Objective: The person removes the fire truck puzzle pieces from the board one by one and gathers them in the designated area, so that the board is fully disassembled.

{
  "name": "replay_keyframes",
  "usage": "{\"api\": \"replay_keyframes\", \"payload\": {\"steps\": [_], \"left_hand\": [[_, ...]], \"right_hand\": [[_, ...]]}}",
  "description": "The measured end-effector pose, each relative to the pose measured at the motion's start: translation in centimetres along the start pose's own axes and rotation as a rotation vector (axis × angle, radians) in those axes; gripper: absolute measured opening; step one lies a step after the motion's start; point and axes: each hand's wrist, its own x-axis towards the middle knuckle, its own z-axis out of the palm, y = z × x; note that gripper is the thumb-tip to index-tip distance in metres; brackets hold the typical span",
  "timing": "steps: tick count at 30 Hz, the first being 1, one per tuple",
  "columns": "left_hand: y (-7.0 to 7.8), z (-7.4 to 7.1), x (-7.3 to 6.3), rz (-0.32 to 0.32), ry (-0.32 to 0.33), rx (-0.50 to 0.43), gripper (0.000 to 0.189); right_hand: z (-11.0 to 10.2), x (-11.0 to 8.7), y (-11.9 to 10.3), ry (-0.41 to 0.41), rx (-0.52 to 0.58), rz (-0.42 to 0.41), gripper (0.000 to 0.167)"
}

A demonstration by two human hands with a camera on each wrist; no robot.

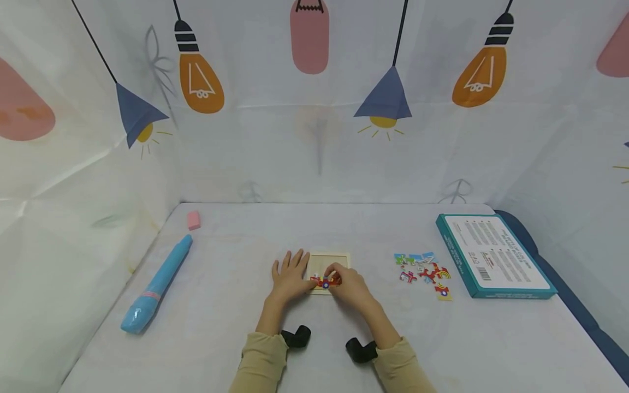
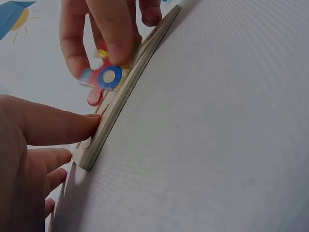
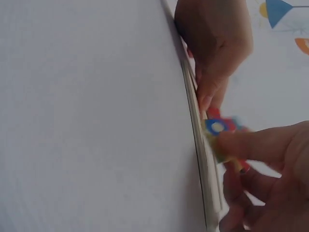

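Note:
A small wooden puzzle tray (image 1: 319,263) lies on the table, its back part bare wood. My right hand (image 1: 351,286) pinches a jigsaw piece (image 2: 110,77) between thumb and fingers, tilted over the tray's front edge. That piece is red and yellow with a blue ring around a pale centre. My left hand (image 1: 289,281) rests at the tray's left side, fingers spread and thumb pressing near the front left corner. A bit of red shows by the left thumb (image 2: 72,126); the hand mostly hides what lies under it.
Several loose jigsaw pieces (image 1: 425,270) lie right of the tray. Beyond them is a teal-edged box (image 1: 496,256). A blue, tapered, shiny object (image 1: 159,284) and a pink block (image 1: 194,220) lie at the left. A printed white curtain (image 1: 275,147) stands behind the table.

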Motion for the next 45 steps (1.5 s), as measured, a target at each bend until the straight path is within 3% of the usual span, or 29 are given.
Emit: {"api": "replay_keyframes", "payload": {"steps": [6, 11, 20, 30, 45], "left_hand": [[0.1, 0.0, 0.0, 0.002, -0.005, -0.004, 0.079], [0.2, -0.2, -0.2, 0.005, 0.0, -0.025, 0.079], [0.1, -0.3, -0.3, 0.006, -0.013, -0.038, 0.079], [0.1, -0.1, -0.2, 0.004, -0.019, -0.035, 0.079], [0.1, -0.3, -0.2, 0.0, -0.023, -0.036, 0.079]], "right_hand": [[-1.9, -0.3, 1.0, 0.063, 0.287, 0.065, 0.02], [-4.3, -0.6, 1.9, 0.076, 0.409, 0.148, 0.021], [-7.3, -1.8, 3.9, 0.105, 0.37, 0.223, 0.019], [-10.0, -4.6, 6.6, 0.105, 0.328, 0.335, 0.023], [-11.8, -7.1, 10.0, 0.094, 0.237, 0.494, 0.028]]}}
